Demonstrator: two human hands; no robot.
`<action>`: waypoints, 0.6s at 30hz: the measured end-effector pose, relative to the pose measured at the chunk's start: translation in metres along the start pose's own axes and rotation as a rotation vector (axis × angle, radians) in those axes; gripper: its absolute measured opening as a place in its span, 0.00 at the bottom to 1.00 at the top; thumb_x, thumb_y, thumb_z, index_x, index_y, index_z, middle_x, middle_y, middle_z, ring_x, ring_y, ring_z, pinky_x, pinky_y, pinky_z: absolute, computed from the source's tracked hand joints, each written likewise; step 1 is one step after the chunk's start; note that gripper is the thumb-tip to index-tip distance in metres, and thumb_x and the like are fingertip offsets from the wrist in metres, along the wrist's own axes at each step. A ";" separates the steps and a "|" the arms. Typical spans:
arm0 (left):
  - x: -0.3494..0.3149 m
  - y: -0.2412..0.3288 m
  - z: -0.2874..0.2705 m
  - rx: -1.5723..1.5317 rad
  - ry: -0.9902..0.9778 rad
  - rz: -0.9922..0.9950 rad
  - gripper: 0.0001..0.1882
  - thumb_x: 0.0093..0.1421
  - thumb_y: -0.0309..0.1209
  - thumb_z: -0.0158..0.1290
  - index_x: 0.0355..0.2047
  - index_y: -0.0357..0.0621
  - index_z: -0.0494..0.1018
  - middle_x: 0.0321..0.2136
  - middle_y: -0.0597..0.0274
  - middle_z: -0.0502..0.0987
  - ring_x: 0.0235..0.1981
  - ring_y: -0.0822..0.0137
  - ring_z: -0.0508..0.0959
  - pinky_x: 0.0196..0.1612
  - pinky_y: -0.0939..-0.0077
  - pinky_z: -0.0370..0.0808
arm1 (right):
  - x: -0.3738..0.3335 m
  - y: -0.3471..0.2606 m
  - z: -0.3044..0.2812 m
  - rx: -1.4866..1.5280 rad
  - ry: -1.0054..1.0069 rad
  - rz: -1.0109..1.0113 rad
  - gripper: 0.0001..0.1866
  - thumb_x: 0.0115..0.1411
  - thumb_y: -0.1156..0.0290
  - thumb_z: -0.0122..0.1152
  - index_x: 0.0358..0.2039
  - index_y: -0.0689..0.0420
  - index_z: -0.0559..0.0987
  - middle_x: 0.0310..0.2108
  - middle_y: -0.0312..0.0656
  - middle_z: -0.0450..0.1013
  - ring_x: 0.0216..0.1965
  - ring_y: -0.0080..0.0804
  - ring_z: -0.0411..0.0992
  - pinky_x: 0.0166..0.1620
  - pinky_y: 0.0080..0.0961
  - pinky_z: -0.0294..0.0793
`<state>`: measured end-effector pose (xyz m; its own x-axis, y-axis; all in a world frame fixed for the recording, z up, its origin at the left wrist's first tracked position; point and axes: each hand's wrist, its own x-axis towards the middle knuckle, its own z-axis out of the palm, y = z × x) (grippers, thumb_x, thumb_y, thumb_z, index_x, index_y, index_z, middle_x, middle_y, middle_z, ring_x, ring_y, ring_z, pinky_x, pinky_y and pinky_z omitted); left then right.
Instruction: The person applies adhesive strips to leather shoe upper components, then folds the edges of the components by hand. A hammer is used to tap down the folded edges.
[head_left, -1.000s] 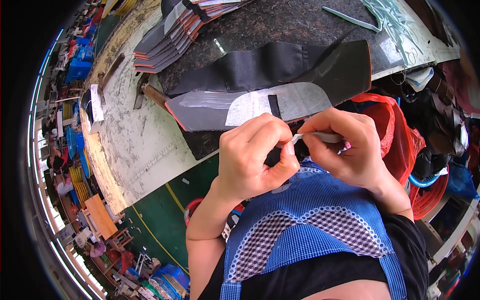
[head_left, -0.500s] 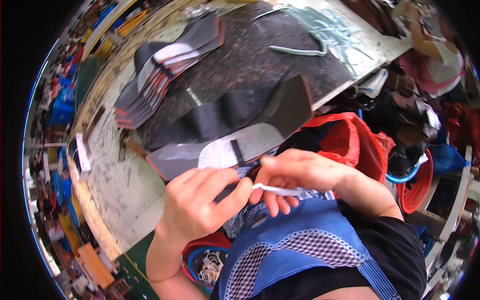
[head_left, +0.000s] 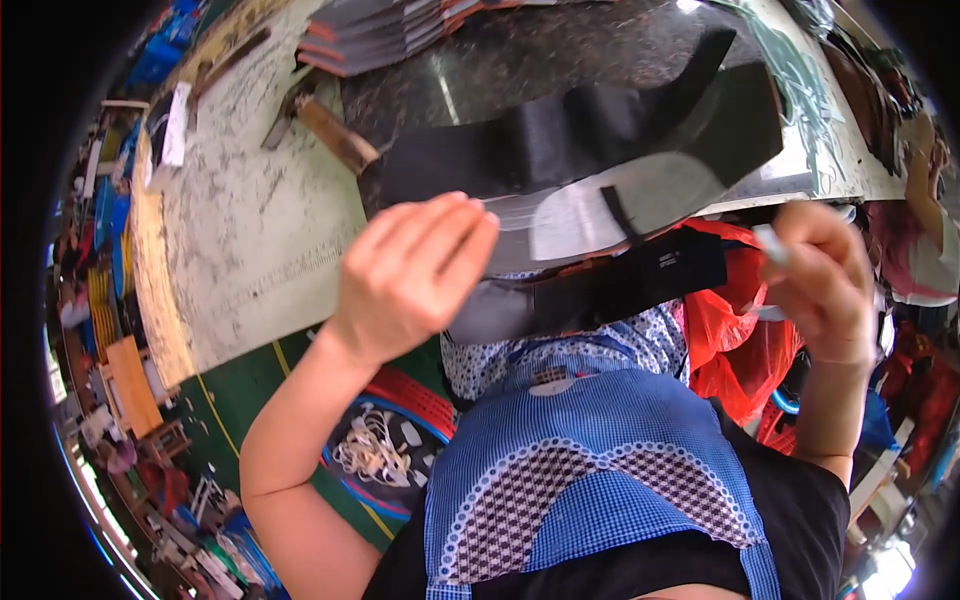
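My left hand (head_left: 410, 275) has its fingers pinched together at the left end of a grey leather piece (head_left: 680, 185) with a pale rounded patch and a short black strip. What the fingertips hold is hidden. Out to the right, my right hand (head_left: 825, 275), smeared by motion, is closed on a small white strip (head_left: 768, 245). Behind the grey piece lies a black leather piece (head_left: 540, 140) on a dark stone slab (head_left: 440, 90). Another black piece (head_left: 620, 290) rests between the table edge and my blue checked apron (head_left: 590, 410).
A hammer (head_left: 335, 135) lies left of the slab, a stack of dark pieces (head_left: 380, 40) beyond it. Pale green strips (head_left: 800, 90) lie far right. A red plastic bag (head_left: 735, 350) hangs by my right arm; a basket (head_left: 420, 400) with white strips stands below left. A co-worker (head_left: 920, 240) is at the right.
My hands have moved apart; the right one has swung right with the white strip. The view has shifted, bringing the hammer and the basket further into sight.
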<state>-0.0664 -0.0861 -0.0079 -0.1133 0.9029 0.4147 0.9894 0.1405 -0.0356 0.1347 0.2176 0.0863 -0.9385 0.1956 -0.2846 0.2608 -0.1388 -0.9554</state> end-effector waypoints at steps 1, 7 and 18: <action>-0.003 0.014 0.006 -0.005 -0.002 -0.003 0.18 0.57 0.32 0.62 0.47 0.37 0.82 0.48 0.52 0.84 0.50 0.55 0.84 0.55 0.61 0.80 | -0.003 -0.014 0.000 -0.027 0.033 -0.096 0.15 0.69 0.65 0.61 0.28 0.64 0.78 0.13 0.26 0.63 0.10 0.08 0.53 0.16 0.14 0.44; -0.032 0.050 0.012 -0.150 -0.036 -0.256 0.37 0.51 0.42 0.71 0.59 0.36 0.78 0.55 0.53 0.76 0.56 0.50 0.77 0.57 0.59 0.81 | 0.072 -0.004 0.060 -0.615 -0.200 -0.009 0.09 0.70 0.73 0.61 0.33 0.64 0.78 0.21 0.29 0.68 0.20 0.10 0.62 0.21 0.17 0.59; -0.038 0.039 0.023 -0.236 0.099 -0.225 0.22 0.57 0.33 0.68 0.50 0.37 0.82 0.58 0.54 0.77 0.59 0.55 0.76 0.57 0.67 0.82 | 0.131 0.020 0.105 -0.712 -0.390 0.189 0.10 0.67 0.69 0.61 0.34 0.64 0.81 0.18 0.41 0.73 0.21 0.25 0.73 0.27 0.28 0.70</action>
<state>-0.0254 -0.1059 -0.0461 -0.3331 0.8148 0.4745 0.9356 0.2233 0.2733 -0.0069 0.1380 0.0382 -0.8417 -0.1377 -0.5221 0.3794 0.5372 -0.7533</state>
